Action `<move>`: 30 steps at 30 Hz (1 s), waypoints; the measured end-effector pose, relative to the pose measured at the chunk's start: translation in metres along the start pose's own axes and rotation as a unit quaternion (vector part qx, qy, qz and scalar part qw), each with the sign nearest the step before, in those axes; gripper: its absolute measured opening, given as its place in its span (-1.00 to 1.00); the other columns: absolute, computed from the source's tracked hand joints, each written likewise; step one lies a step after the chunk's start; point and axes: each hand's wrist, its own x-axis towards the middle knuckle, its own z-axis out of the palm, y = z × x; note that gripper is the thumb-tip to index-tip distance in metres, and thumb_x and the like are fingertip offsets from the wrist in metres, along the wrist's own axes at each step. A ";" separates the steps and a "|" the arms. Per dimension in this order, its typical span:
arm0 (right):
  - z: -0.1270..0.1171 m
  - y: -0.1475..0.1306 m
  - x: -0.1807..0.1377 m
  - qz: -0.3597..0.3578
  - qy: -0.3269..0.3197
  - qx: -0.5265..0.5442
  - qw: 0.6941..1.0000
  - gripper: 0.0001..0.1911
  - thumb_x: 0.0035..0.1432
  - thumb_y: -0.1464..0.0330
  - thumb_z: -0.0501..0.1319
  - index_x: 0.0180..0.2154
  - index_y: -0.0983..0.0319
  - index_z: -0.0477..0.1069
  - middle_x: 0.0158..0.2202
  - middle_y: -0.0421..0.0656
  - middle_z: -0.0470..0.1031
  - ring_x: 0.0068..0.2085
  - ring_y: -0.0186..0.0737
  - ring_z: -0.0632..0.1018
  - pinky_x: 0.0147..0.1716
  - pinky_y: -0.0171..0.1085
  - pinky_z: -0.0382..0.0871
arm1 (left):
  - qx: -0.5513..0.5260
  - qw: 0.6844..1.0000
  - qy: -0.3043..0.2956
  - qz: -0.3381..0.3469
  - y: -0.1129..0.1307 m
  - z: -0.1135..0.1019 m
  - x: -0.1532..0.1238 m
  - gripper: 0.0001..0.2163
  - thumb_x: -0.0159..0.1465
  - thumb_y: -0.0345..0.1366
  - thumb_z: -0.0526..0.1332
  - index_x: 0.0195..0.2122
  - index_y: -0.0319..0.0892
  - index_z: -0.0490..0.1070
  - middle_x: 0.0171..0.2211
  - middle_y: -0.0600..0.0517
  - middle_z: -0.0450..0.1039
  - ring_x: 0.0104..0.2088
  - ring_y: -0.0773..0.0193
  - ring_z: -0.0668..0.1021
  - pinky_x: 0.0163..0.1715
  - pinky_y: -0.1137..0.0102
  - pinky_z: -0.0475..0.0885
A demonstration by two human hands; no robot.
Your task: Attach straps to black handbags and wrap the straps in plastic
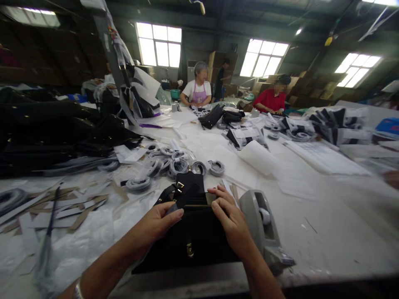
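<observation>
A black handbag (190, 236) with a gold clasp lies on the white table (327, 224) right in front of me. My left hand (156, 226) pinches the bag's black strap at its upper left, thumb pressed on top. My right hand (229, 220) rests on the bag's upper right edge with fingers curled over a tan piece there. The strap's gold buckle (180, 186) sits just above my hands.
A grey tape dispenser (263, 226) stands right of the bag. Several coiled straps (177, 166) lie beyond it. Black bags (46, 133) are heaped at the left, cardboard strips (62, 203) near them. Two people sit at the far end, a third stands behind.
</observation>
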 end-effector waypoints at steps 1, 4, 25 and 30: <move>-0.001 -0.001 -0.003 -0.004 0.002 0.001 1.000 -0.74 0.34 0.27 0.08 -0.40 0.15 0.40 0.15 -0.15 0.42 0.32 -0.04 0.16 0.31 0.06 -0.05 | 0.015 1.000 0.001 0.010 0.000 0.001 -0.003 -0.64 0.26 -0.02 0.24 -0.05 -0.17 0.49 -0.30 0.02 0.57 -0.31 0.24 0.59 -0.34 0.46 0.46; -0.006 0.001 -0.017 -0.026 0.011 -0.001 1.000 -0.81 0.34 0.30 0.09 -0.34 0.14 0.39 0.22 -0.16 0.34 0.33 -0.06 0.17 0.31 0.03 0.00 | 0.147 0.984 0.045 0.092 -0.003 0.000 -0.012 -0.74 0.29 -0.07 0.24 -0.15 -0.14 0.52 -0.30 0.05 0.57 -0.30 0.25 0.59 -0.29 0.46 0.47; -0.002 0.024 -0.137 -0.314 0.137 -0.197 0.918 -0.76 0.09 0.66 0.30 -0.29 0.21 0.49 -0.30 -0.21 0.64 -0.08 -0.22 0.58 0.08 -0.13 0.38 | 0.595 0.600 0.061 0.531 -0.076 0.010 -0.087 -0.74 0.44 -0.46 0.02 -0.02 -0.29 0.49 -0.18 -0.12 0.66 -0.39 0.29 0.62 -0.49 0.42 0.42; -0.007 0.019 -0.130 -0.305 0.114 -0.205 0.923 -0.76 0.12 0.65 0.25 -0.27 0.21 0.49 -0.22 -0.16 0.63 0.00 -0.17 0.54 0.10 -0.10 0.36 | 0.575 0.619 0.082 0.529 -0.077 0.006 -0.082 -0.76 0.42 -0.43 0.05 -0.02 -0.23 0.50 -0.20 -0.09 0.64 -0.33 0.28 0.63 -0.39 0.45 0.48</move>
